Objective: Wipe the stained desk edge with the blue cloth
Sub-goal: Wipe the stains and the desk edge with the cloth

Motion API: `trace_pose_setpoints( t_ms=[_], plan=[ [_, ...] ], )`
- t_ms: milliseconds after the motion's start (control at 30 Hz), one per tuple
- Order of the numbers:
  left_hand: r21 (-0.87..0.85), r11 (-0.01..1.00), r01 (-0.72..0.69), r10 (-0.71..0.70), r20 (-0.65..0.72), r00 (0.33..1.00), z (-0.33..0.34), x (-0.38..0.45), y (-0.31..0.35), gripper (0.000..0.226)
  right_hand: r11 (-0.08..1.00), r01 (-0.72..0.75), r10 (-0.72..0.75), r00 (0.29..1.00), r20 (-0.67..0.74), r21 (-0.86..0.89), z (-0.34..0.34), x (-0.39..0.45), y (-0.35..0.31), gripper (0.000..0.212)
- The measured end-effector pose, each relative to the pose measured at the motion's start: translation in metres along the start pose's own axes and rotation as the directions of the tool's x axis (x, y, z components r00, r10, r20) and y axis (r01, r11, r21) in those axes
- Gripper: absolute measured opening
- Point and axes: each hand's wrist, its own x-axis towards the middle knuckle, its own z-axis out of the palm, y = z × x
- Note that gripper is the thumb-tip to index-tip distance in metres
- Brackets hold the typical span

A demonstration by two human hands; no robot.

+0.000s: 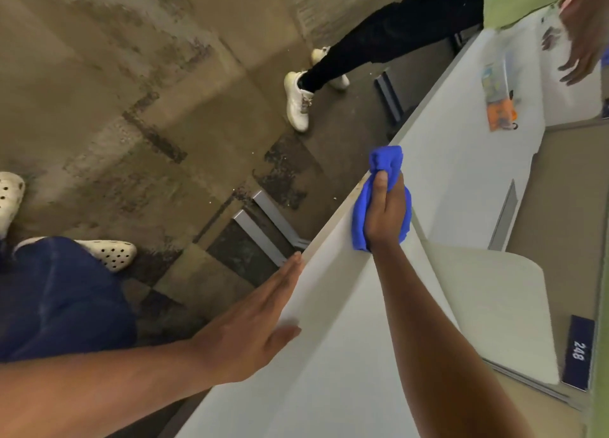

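The white desk (329, 355) runs diagonally from bottom centre to top right. Its near edge (333, 221) shows brownish stains just left of the cloth. My right hand (385, 213) grips a bunched blue cloth (384, 160) and presses it on the desk top right at that edge. My left hand (260, 322) lies flat with fingers straight against the desk edge lower down, its thumb resting on the top surface; it holds nothing.
Another person in black trousers and white shoes (298, 101) stands by the desk's far end, one hand (583, 39) over it. Colourful packets (499, 98) lie there. A cream chair back (501, 309), a "248" sign (578, 355), metal desk legs (263, 236) and my feet in white clogs (108, 253) are nearby.
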Motion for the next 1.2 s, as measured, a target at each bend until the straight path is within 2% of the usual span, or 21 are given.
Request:
trace_pose_setpoints(
  t_ms=[67, 133, 200, 267, 367, 467, 600, 633, 667, 767, 833, 1000, 1067, 1200],
  plan=[
    [-0.009, 1.0, 0.005, -0.005, 0.007, 1.0, 0.001, 0.0, -0.002, 0.091, 0.986, 0.137, -0.126, 0.986, 0.113, -0.095, -0.003, 0.002, 0.005, 0.047],
    [-0.021, 1.0, 0.018, -0.017, 0.017, 1.0, 0.002, 0.001, -0.004, 0.092, 0.938, 0.302, -0.263, 0.94, 0.218, -0.17, -0.009, 0.005, 0.005, 0.04],
    [-0.028, 0.999, 0.024, -0.023, 0.038, 0.999, 0.0, 0.001, -0.004, 0.092, 0.886, 0.41, -0.344, 0.894, 0.288, -0.214, -0.016, 0.0, 0.003, 0.046],
    [-0.012, 1.0, 0.012, -0.012, 0.041, 0.999, -0.001, 0.0, -0.004, 0.092, 0.837, 0.505, -0.422, 0.841, 0.338, -0.211, -0.018, -0.015, -0.002, 0.061],
    [0.017, 0.999, 0.035, -0.036, 0.038, 0.999, -0.002, -0.001, -0.001, 0.092, 0.779, 0.607, -0.505, 0.757, 0.415, -0.16, -0.012, -0.056, -0.005, 0.059],
    [0.034, 0.998, 0.057, -0.057, 0.023, 0.998, -0.005, -0.002, 0.002, 0.088, 0.686, 0.723, -0.629, 0.646, 0.433, -0.083, -0.009, -0.076, -0.004, 0.055],
    [0.114, 0.99, 0.084, -0.079, -0.044, 0.996, 0.003, -0.006, 0.002, 0.086, 0.531, 0.847, -0.715, 0.454, 0.532, -0.01, -0.009, -0.041, 0.001, 0.068],
    [0.112, 0.99, 0.089, -0.083, -0.058, 0.995, 0.003, -0.006, 0.001, 0.085, 0.523, 0.852, -0.709, 0.448, 0.544, -0.02, -0.009, -0.027, 0.002, 0.068],
    [0.09, 0.99, 0.107, -0.103, -0.049, 0.993, 0.002, -0.007, 0.001, 0.084, 0.542, 0.839, -0.693, 0.474, 0.543, -0.04, -0.008, -0.011, 0.001, 0.066],
    [-0.007, 0.988, 0.153, -0.152, 0.026, 0.988, -0.001, -0.004, 0.003, 0.08, 0.692, 0.701, -0.572, 0.679, 0.46, -0.175, -0.015, 0.04, -0.002, 0.054],
    [-0.028, 0.986, 0.162, -0.16, 0.06, 0.985, -0.003, -0.001, 0.009, 0.08, 0.765, 0.595, -0.479, 0.782, 0.4, -0.246, -0.016, 0.061, -0.002, 0.057],
    [-0.008, 0.991, 0.135, -0.134, 0.055, 0.989, -0.008, -0.003, 0.015, 0.08, 0.875, 0.406, -0.345, 0.905, 0.251, -0.264, -0.008, 0.034, -0.014, 0.055],
    [0.0, 0.987, 0.159, -0.159, 0.064, 0.985, -0.009, -0.003, 0.014, 0.082, 0.878, 0.446, -0.398, 0.882, 0.251, -0.175, -0.006, 0.002, -0.02, 0.047],
    [0.006, 0.99, 0.141, -0.141, 0.015, 0.99, -0.004, -0.006, 0.009, 0.083, 0.733, 0.68, -0.599, 0.655, 0.46, -0.013, -0.002, -0.062, -0.012, 0.061]
  ],
)
